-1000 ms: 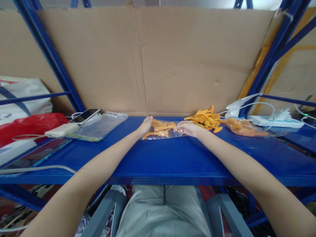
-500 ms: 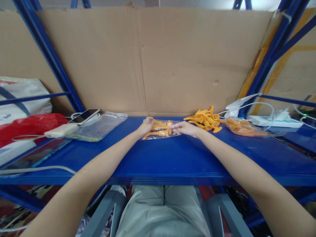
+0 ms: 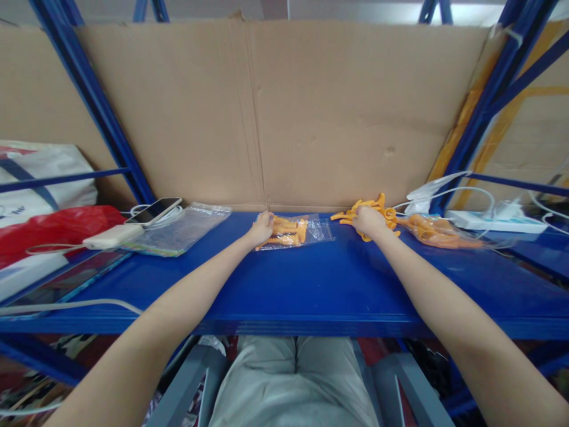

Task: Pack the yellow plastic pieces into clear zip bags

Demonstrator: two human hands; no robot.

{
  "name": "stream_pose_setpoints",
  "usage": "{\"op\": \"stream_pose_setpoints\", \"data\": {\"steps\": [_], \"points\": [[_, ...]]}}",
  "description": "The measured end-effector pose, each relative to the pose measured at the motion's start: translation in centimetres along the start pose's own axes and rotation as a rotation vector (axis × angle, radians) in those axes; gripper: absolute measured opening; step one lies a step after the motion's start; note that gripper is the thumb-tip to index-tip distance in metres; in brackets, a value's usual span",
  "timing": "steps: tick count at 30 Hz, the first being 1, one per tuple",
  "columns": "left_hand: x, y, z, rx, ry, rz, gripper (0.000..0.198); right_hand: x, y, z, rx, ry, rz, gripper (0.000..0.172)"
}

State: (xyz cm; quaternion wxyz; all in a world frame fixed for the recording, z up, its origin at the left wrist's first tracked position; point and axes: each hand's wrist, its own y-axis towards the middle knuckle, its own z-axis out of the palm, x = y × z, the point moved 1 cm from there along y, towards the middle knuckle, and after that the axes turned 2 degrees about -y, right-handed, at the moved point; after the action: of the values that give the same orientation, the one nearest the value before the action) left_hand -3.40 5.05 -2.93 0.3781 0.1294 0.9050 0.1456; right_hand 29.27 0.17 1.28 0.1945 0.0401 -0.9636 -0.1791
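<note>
My left hand [image 3: 263, 229] is closed on the left end of a clear plastic bag [image 3: 320, 230] lying flat on the blue shelf. Inside the bag are several orange plastic pieces [image 3: 288, 239], long and tapered. My right hand [image 3: 370, 222] is over a loose pile of similar orange pieces [image 3: 389, 214], which have hollow, flared ends. Its fingertips reach down among them and are hidden, so whether it grips one does not show. Right of the pile lies a second clear bag [image 3: 431, 231], also with orange pieces in it.
On the blue shelf [image 3: 284, 290], a flat stack of clear bags [image 3: 186, 230], a phone [image 3: 155, 211] and a white power bank [image 3: 112, 236] lie left. A power strip [image 3: 495, 220] with white cables is at right. Cardboard [image 3: 355, 112] stands behind; blue posts rise on both sides.
My right hand has left the bag's right end and moved right onto the loose orange pile. My left hand stays on the bag, which has hardly moved.
</note>
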Motion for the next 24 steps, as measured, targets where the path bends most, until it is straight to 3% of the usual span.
{"op": "stream_pose_setpoints", "data": {"steps": [3,12,17,24], "points": [[0.3,0.2,0.0,-0.02,0.006,0.01,0.027,0.3,-0.4,-0.2,-0.153,-0.271,0.12,0.029],[0.6,0.5,0.0,-0.048,-0.043,0.064,0.024,0.7,-0.6,0.0,-0.02,-0.491,0.164,0.038],[0.8,0.4,-0.1,-0.047,-0.088,0.065,0.025,1.1,-0.5,0.0,-0.088,-0.394,0.154,0.039],[0.6,0.4,0.0,-0.062,-0.089,0.069,0.025,0.8,0.6,-1.0,-0.479,0.035,-0.054,0.032]]}}
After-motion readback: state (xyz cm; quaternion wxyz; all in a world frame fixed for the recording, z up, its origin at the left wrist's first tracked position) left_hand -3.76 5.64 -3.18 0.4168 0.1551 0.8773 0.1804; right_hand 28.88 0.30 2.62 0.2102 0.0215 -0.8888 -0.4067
